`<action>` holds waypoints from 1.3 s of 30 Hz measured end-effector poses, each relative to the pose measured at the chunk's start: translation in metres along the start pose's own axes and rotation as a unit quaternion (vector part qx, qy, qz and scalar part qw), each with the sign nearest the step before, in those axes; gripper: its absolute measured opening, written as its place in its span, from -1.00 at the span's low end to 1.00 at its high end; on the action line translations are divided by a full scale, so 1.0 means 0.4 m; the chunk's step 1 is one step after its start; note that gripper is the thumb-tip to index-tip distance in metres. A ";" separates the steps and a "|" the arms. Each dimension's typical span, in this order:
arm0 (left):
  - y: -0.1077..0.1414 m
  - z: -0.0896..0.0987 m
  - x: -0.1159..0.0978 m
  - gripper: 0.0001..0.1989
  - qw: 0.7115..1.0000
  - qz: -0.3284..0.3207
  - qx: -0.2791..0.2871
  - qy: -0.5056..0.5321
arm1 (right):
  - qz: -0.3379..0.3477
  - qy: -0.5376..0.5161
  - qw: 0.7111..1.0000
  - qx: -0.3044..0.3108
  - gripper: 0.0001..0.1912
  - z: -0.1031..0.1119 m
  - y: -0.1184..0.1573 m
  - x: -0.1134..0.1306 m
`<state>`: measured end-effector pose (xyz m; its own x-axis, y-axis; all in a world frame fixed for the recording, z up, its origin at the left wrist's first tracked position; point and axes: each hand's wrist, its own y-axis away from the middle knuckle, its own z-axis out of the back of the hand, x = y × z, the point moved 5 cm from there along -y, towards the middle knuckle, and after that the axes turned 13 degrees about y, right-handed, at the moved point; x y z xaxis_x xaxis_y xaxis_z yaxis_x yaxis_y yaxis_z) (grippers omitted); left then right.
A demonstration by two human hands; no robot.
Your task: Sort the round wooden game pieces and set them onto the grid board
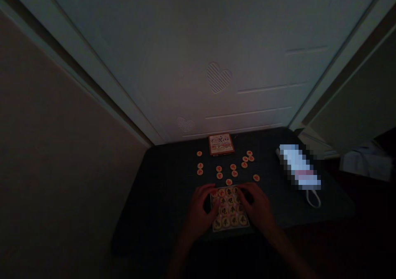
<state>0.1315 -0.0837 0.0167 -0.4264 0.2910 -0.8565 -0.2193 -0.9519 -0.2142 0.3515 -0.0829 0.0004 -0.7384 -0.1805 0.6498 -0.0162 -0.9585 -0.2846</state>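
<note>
A shallow square tray point(231, 228) near the table's front edge holds rows of round wooden pieces, most with dark characters and a couple at the back left with red ones. My left hand point(199, 213) curves round the tray's left side, thumb over the pieces there. At the right side, my right hand point(257, 204) has its fingers bent over the back right corner and the edge. Both hands grip the tray between them. Beyond it, several loose pieces with red marks lie scattered, one point(229, 182) just behind the tray's back edge.
A red and white printed box point(221, 144) lies at the back of the dark table point(163, 188). On the right rests a device with a bright, pixelated screen point(300, 167) and a white strap loop point(313, 198). A pale door point(185, 64) with heart shapes stands behind.
</note>
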 end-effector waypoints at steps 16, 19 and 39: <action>0.005 0.000 0.008 -0.74 1.000 0.003 -0.005 0.016 | 0.012 0.065 0.996 -0.055 -0.81 0.072 -0.064 -0.051; 0.002 0.002 0.009 -0.75 1.000 0.003 -0.013 0.024 | 0.005 0.090 0.994 -0.067 -0.78 0.098 -0.123 -0.095; 0.001 0.016 0.020 -0.76 0.997 0.016 -0.049 0.055 | 0.001 0.144 0.989 -0.019 -0.78 0.054 -0.270 -0.196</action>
<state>0.1224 -0.0809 0.0127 -0.3312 0.2531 -0.9090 -0.1173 -0.9669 -0.2265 0.4258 0.0301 -0.0045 -0.8998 -0.1073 0.4229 -0.0352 -0.9483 -0.3156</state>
